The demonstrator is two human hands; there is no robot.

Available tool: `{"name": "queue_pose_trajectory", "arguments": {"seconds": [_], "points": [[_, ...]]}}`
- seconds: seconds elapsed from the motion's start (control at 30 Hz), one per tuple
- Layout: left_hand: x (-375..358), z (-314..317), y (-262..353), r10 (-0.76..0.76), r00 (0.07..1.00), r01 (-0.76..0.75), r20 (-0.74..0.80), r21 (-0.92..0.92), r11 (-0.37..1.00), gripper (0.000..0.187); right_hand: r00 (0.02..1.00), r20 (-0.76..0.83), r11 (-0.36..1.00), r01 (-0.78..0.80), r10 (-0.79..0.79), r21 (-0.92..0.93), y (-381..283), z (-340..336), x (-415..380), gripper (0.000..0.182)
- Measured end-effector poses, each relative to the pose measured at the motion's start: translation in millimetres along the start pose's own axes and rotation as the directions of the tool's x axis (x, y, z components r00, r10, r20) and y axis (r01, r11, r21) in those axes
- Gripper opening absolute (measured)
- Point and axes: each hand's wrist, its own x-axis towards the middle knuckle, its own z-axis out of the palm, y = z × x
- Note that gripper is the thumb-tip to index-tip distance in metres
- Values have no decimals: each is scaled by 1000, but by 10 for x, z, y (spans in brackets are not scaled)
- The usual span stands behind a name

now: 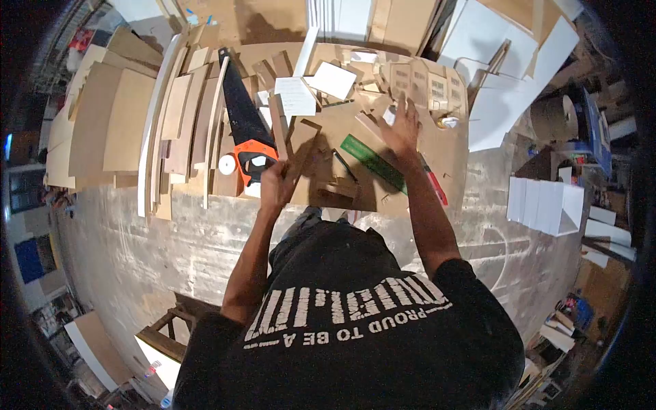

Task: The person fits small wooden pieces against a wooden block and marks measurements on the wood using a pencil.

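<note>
My left hand (275, 188) is closed around a brown wooden strip (304, 142) at the table's near edge, beside the orange handle of a handsaw (246, 113). Another narrow wood piece (279, 123) stands close to that strip. Over the right part of the table, my right hand (403, 130) reaches out with its fingers apart. Near its fingertips are a small white piece (389, 115) and a thin wooden strip (370, 126). Below this hand lies a green ruler (369, 160), partly under my forearm. A dark pen-like stick (345, 165) rests left of the ruler.
A red-handled tool (435, 188) lies by my right forearm. Papers (295, 97) and wood offcuts cover the table's far side. Boards (130, 116) lean at the left, with a white tape roll (227, 165) nearby. White panels (502, 102) stand at the right.
</note>
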Motion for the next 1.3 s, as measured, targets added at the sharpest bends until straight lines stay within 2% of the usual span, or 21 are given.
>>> {"name": "queue_pose_trajectory", "arguments": {"seconds": [0.1,0.17,0.23,0.33,0.43,0.47,0.5,0.57,0.63,0.67,0.7,0.77,0.8,0.9,0.93,0.97,1.03,1.13,1.23,1.27,1.3], "points": [[448,144,162,59,998,-61,20,117,991,18,996,-74,995,-43,49,91,427,-207,-562,85],[675,253,235,82,995,-90,58,151,984,20,985,-146,995,-85,90,44,676,-394,-1060,73],[852,388,124,300,954,-298,9,128,946,27,973,-168,988,-151,156,44,895,-578,-1561,65],[888,477,220,242,967,-247,76,80,966,22,949,-170,963,-254,265,85,1200,-752,-2138,60],[767,514,155,253,961,-267,114,127,955,19,927,-199,948,-303,317,98,1410,-663,-2578,53],[718,507,166,151,978,-180,146,206,962,19,930,-190,947,-295,315,127,1423,-653,-2673,51],[667,512,128,136,982,-159,129,192,968,19,933,-180,946,-284,310,155,1445,-627,-2731,48],[536,515,16,97,991,-110,91,162,981,20,951,-181,958,-217,251,186,1398,-422,-2772,40],[349,449,44,-5,999,-5,54,174,985,21,983,-9,900,-163,183,404,1130,-338,-2660,38],[249,410,53,-55,998,49,33,177,983,22,996,7,884,-80,87,461,987,-287,-2599,39],[157,399,-8,-89,995,81,40,167,983,21,1000,15,856,2,-12,517,861,-228,-2529,40],[-26,385,-197,-154,986,144,57,148,979,20,989,109,814,19,-101,581,655,-59,-2393,44],[-152,327,-61,-226,969,216,97,95,972,18,977,153,792,22,-145,610,588,5,-2339,46],[-392,378,-291,-316,933,326,171,-37,945,17,946,163,777,125,-282,616,475,100,-2210,52],[-464,397,-381,-227,957,246,180,-91,965,19,937,195,773,110,-291,625,448,115,-2197,54],[-525,438,-464,-242,950,272,199,-140,952,19,927,226,770,94,-299,631,426,123,-2185,57],[-580,484,-508,-218,954,242,207,-97,965,18,904,247,783,135,-348,608,362,56,-2137,64],[-590,530,-607,28,983,-9,181,-106,994,19,880,238,823,246,-411,511,309,62,-2152,74],[-446,529,-564,355,925,-363,133,35,931,27,893,205,870,299,-400,393,292,223,-2218,80],[-415,461,-487,313,919,-335,242,55,941,38,892,165,871,348,-422,347,254,210,-2208,83],[-388,435,-447,321,912,-339,255,30,940,42,886,128,870,395,-446,297,207,177,-2201,86]]}}
